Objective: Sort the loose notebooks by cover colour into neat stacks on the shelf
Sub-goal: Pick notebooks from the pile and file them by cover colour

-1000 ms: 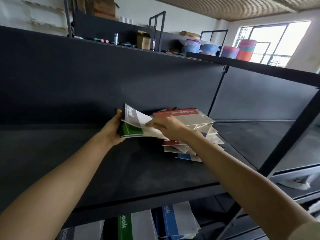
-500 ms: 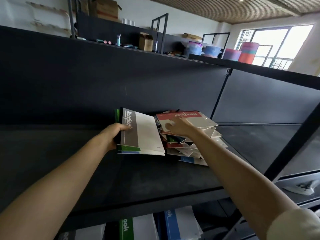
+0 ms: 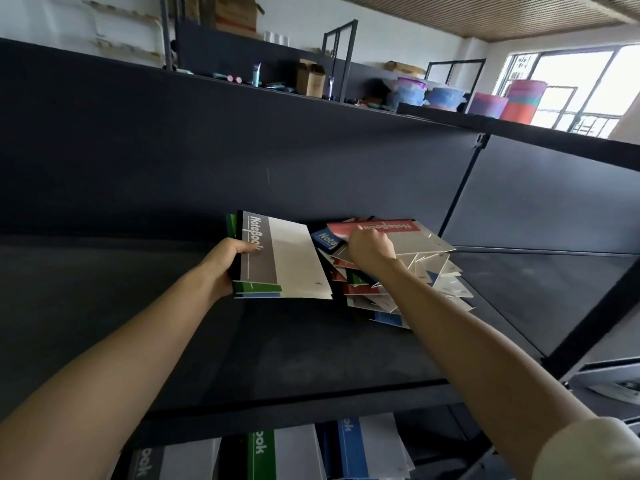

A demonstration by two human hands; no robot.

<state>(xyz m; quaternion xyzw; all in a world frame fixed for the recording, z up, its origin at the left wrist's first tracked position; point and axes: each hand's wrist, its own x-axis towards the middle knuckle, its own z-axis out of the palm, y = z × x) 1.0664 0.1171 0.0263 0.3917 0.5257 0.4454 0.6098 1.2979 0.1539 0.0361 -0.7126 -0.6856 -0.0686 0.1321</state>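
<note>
My left hand (image 3: 224,268) grips the spine side of a small bundle of notebooks (image 3: 287,261) just above the dark shelf (image 3: 242,341). A grey-banded cover lies on top, with green and blue covers showing underneath. To its right sits a loose, messy pile of notebooks (image 3: 408,282) with red, blue and green bands. A red-banded notebook (image 3: 388,230) tops that pile. My right hand (image 3: 370,249) reaches into the pile's left side, fingers curled at the edge of the red-banded cover beside a blue-banded notebook (image 3: 327,239). What the fingers hold is hidden.
A black upright post (image 3: 460,199) divides the shelf's back panel right of the pile. The shelf below holds upright grey, green and blue notebooks (image 3: 263,452). Boxes and coloured tubs (image 3: 443,97) stand on the top ledge.
A second ago both hands held the bundle; my right hand let go and moved right into the loose pile. The bundle now lies flatter in my left hand.
</note>
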